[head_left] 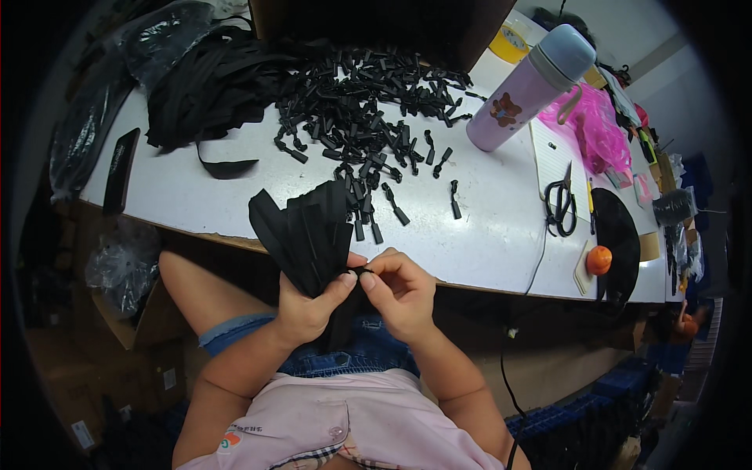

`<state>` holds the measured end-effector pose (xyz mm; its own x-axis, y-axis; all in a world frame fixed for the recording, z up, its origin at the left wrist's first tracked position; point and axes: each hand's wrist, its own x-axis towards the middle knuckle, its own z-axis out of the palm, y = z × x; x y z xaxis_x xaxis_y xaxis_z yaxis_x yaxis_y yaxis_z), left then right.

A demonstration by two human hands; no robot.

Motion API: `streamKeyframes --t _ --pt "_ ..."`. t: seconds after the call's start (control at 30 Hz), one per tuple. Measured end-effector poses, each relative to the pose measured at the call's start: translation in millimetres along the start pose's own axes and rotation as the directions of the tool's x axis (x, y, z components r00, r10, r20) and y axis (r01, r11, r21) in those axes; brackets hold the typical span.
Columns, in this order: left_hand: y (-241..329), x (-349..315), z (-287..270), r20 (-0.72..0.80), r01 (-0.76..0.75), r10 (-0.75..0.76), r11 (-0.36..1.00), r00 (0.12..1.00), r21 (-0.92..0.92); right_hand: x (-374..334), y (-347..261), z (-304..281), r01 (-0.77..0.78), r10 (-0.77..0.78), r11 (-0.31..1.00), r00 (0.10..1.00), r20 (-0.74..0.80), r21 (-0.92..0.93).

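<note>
A fanned bundle of black zipper tape strips (307, 235) is gripped in my left hand (307, 313), above my lap at the table's front edge. My right hand (403, 298) meets it there, thumb and forefinger pinched on a small black piece (361, 271) at the strips. That piece is mostly covered by fingertips; it looks like a zipper slider, but its exact form cannot be made out. Beyond my hands a heap of black zipper pulls (352, 117) spreads over the white table (282, 196), a few lying singly toward the right.
A pile of black strips (211, 94) lies back left, near clear plastic bags (164, 39) and a flat black object (121, 168). To the right stand a tilted-looking purple bottle (517, 102), black scissors (561, 205), a pink bag (591, 129) and an orange round object (599, 260).
</note>
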<state>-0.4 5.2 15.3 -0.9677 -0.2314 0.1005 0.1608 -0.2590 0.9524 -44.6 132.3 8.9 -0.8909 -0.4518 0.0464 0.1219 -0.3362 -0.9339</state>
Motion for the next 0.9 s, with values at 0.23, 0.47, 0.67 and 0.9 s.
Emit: streamKeyframes --t 0.23,0.47,0.67,0.9 --pt "1 -3 -3 0.043 -0.049 0.045 0.994 0.998 0.096 -2 3 -6 0.062 -0.050 0.993 0.992 0.119 -0.104" --pt "8 0 -8 0.073 0.183 -0.180 0.982 0.981 -0.050 -1 12 -7 0.304 -0.281 0.919 0.952 0.125 -0.250" --pt "-2 -3 -10 0.026 0.096 -0.096 0.995 0.995 0.036 4 -3 -3 0.216 -0.185 0.924 0.975 0.125 -0.316" --pt "0 2 -12 -0.024 0.110 -0.110 0.994 0.994 -0.005 9 -11 -13 0.305 0.012 0.731 0.888 0.459 -0.610"
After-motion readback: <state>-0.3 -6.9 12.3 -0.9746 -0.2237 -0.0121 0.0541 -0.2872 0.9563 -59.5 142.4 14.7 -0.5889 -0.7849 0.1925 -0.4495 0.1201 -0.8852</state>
